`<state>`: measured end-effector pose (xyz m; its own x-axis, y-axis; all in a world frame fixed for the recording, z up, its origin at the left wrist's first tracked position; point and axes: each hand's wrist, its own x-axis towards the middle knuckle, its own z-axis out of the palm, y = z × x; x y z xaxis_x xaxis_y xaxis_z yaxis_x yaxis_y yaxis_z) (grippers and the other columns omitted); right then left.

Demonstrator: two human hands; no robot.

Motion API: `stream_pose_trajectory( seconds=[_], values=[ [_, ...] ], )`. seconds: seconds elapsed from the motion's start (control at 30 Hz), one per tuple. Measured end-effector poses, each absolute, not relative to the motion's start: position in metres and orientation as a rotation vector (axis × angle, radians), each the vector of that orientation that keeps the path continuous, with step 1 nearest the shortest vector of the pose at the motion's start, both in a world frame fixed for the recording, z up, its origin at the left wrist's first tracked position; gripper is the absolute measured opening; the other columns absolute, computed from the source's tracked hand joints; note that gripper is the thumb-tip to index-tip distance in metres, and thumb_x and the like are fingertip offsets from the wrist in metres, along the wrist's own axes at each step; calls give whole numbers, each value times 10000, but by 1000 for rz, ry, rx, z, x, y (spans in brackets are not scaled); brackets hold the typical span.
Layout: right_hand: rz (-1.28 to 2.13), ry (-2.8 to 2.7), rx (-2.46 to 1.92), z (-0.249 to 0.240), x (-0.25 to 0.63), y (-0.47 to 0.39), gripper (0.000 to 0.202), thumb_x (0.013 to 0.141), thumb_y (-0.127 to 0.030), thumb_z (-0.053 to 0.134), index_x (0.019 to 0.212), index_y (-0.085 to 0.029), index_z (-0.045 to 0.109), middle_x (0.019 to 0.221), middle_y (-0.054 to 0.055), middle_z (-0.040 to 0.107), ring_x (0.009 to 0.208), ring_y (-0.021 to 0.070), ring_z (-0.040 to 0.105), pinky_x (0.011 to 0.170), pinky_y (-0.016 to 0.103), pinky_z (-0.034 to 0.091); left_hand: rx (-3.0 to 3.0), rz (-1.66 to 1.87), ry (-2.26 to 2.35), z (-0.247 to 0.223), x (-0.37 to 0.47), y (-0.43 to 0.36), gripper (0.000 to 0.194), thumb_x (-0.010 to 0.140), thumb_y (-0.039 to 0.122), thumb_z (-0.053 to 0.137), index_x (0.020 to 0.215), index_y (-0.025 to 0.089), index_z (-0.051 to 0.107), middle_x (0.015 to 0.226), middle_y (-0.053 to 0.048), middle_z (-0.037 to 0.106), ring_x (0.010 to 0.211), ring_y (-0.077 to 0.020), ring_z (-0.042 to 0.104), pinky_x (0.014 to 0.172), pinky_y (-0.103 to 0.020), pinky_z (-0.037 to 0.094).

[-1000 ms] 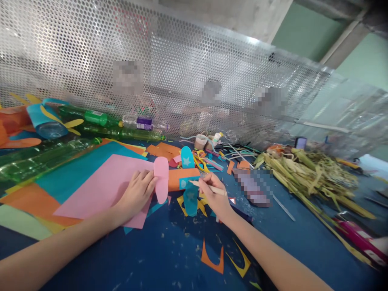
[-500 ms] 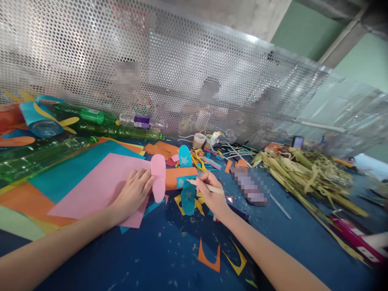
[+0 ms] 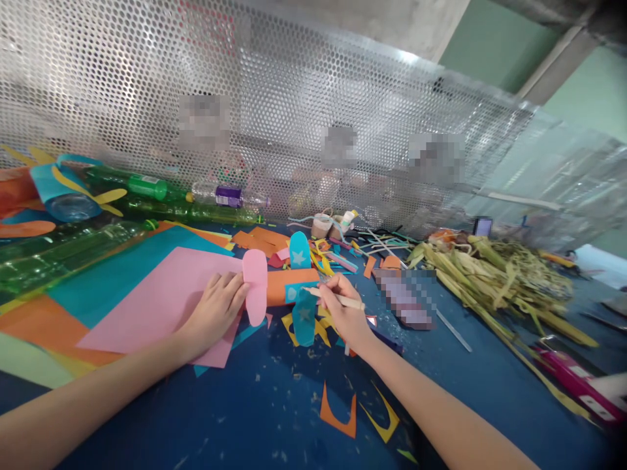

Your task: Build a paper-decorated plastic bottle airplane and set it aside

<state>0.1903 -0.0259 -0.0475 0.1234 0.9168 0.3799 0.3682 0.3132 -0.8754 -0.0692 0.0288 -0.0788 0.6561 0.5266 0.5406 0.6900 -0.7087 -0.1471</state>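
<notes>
A toy plane with an orange body point(image 3: 281, 287), blue wings point(image 3: 304, 316) with pale stars and a rounded pink tail piece point(image 3: 255, 288) lies across the table ahead of me. My left hand point(image 3: 220, 310) rests over a pink sheet point(image 3: 161, 307), its bent fingers closed at the plane's pink end; the fingertips are partly hidden behind that piece. Between the thumb and fingers of my right hand point(image 3: 345, 310) is a pale marker point(image 3: 345, 302). Its tip points left and meets the blue band point(image 3: 295, 294) on the body, near a whitish drawn shape.
Coloured sheets point(image 3: 108, 287) lie at left, below green plastic bottles point(image 3: 73, 251). Paper offcuts point(image 3: 337, 414) are scattered in front. Dried husks point(image 3: 475, 274) and a magenta tool point(image 3: 578, 385) lie right. Small cups point(image 3: 322, 226) stand before a perforated metal screen point(image 3: 294, 85), with people behind it.
The marker tip has shifted very slightly right along the blue band, and my right hand has moved a little with it. My left hand and the plane stay nearly in place.
</notes>
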Motion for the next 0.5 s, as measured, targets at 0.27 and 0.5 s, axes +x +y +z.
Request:
stream_pose_trajectory(
  seconds=[0.27, 0.5],
  values=[
    [578, -1467, -1271, -45, 191, -26, 237, 839, -334, 498, 656, -225, 393, 536, -58, 445, 487, 107, 416, 491, 237, 351, -2544, -647, -976, -79, -69, 29, 380, 905, 129, 193, 1025, 131, 554, 1059, -147, 551, 916, -273, 459, 800, -454, 387],
    [607, -1460, -1269, -44, 191, -25, 223, 834, -303, 515, 658, -220, 406, 531, -60, 470, 486, 104, 433, 499, 238, 353, -2493, -588, -972, -79, -69, 30, 406, 912, 127, 167, 1011, 124, 561, 1049, -140, 555, 922, -267, 459, 811, -440, 390]
  ],
)
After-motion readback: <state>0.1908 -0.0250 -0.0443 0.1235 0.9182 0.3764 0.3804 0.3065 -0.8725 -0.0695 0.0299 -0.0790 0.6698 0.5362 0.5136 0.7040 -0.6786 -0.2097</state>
